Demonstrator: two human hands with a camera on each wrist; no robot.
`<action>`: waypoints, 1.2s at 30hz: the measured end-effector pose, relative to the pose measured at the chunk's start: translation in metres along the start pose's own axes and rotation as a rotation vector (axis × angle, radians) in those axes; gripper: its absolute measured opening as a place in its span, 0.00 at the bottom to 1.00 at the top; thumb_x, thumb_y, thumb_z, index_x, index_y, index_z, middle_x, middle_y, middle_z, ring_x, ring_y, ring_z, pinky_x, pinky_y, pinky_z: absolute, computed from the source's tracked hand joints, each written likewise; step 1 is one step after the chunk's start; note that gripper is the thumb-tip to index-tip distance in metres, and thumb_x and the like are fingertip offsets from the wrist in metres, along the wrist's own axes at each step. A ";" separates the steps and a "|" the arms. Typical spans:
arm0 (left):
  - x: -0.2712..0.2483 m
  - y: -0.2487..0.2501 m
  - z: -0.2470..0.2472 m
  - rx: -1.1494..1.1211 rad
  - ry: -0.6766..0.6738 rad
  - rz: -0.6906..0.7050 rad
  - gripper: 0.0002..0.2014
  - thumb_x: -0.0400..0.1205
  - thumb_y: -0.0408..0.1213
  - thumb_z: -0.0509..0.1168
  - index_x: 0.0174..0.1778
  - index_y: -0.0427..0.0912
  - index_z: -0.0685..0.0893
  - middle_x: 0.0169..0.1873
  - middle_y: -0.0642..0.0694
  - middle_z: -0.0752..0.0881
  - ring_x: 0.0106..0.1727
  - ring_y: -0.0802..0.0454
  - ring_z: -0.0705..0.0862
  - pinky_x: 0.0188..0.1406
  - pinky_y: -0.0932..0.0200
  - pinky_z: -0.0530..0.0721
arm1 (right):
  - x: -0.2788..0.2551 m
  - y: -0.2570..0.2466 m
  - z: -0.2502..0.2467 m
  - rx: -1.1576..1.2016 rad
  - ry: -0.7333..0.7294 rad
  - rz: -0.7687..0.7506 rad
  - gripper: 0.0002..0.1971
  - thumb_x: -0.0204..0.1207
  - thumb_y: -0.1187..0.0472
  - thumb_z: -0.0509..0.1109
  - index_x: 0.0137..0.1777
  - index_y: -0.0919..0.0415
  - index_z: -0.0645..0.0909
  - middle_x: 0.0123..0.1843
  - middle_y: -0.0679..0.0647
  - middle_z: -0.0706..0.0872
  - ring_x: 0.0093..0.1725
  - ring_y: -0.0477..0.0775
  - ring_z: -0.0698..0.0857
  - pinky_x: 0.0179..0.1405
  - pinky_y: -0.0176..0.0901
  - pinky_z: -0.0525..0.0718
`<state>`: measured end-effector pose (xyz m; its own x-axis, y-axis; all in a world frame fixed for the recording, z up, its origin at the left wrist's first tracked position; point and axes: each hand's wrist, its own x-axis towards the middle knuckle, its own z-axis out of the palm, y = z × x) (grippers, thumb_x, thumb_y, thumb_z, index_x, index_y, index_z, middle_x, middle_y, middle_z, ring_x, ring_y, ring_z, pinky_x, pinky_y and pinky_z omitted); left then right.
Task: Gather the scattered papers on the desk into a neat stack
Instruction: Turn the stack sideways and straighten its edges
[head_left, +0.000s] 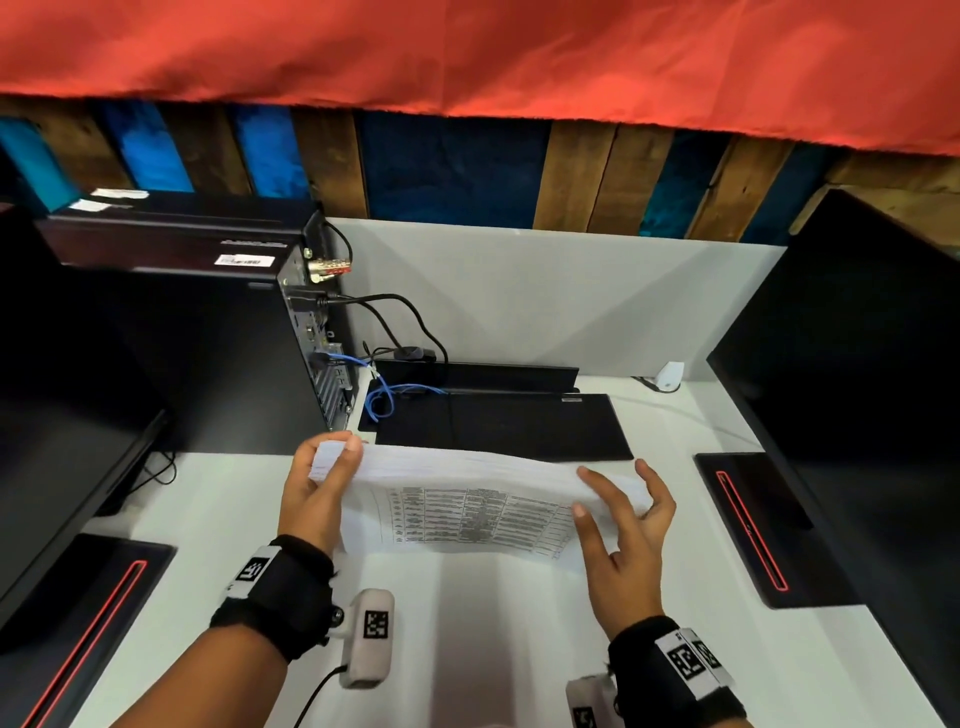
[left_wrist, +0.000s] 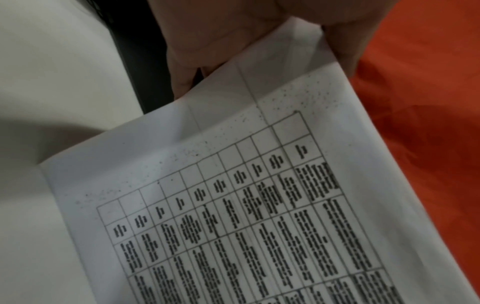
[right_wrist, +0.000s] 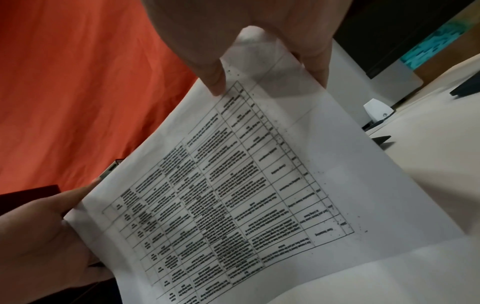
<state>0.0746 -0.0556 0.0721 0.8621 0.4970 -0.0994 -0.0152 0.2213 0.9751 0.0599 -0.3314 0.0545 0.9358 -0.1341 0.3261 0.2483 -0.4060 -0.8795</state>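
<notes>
The papers (head_left: 467, 499), printed with a table, are held up above the white desk (head_left: 467, 623); the left hand (head_left: 317, 493) grips their left edge, fingers curled round it; the right hand (head_left: 623, 525) pinches the right edge, other fingers spread.

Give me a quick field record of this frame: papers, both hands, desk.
papers: printed table sheets, held up on edge above the desk
left hand: grips the papers' left end, thumb in front
right hand: holds the right end, fingers loosely spread
desk: white, black keyboard behind the papers
loose sheets on desk: none visible
</notes>
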 end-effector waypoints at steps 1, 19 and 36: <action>0.000 -0.002 -0.001 -0.002 -0.015 0.002 0.09 0.79 0.38 0.67 0.54 0.45 0.80 0.47 0.44 0.85 0.45 0.53 0.83 0.38 0.64 0.80 | 0.000 -0.001 0.000 0.002 0.020 -0.002 0.23 0.77 0.67 0.71 0.56 0.32 0.83 0.75 0.41 0.58 0.69 0.23 0.63 0.56 0.08 0.68; 0.014 -0.044 -0.030 0.296 -0.181 -0.105 0.15 0.73 0.19 0.70 0.42 0.46 0.85 0.30 0.63 0.92 0.47 0.48 0.86 0.56 0.53 0.80 | 0.022 0.039 -0.005 0.347 -0.059 0.441 0.21 0.75 0.78 0.68 0.64 0.57 0.78 0.55 0.50 0.87 0.66 0.58 0.83 0.47 0.18 0.82; 0.004 -0.026 -0.023 0.403 -0.120 -0.031 0.11 0.76 0.26 0.70 0.53 0.37 0.84 0.42 0.53 0.87 0.45 0.57 0.85 0.53 0.59 0.79 | 0.026 0.029 -0.012 0.250 -0.029 0.388 0.13 0.78 0.73 0.67 0.56 0.55 0.80 0.48 0.44 0.88 0.50 0.41 0.88 0.40 0.23 0.82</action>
<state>0.0664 -0.0404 0.0416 0.9123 0.3884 -0.1297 0.1909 -0.1232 0.9738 0.0886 -0.3572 0.0415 0.9772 -0.2060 -0.0510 -0.0729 -0.1001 -0.9923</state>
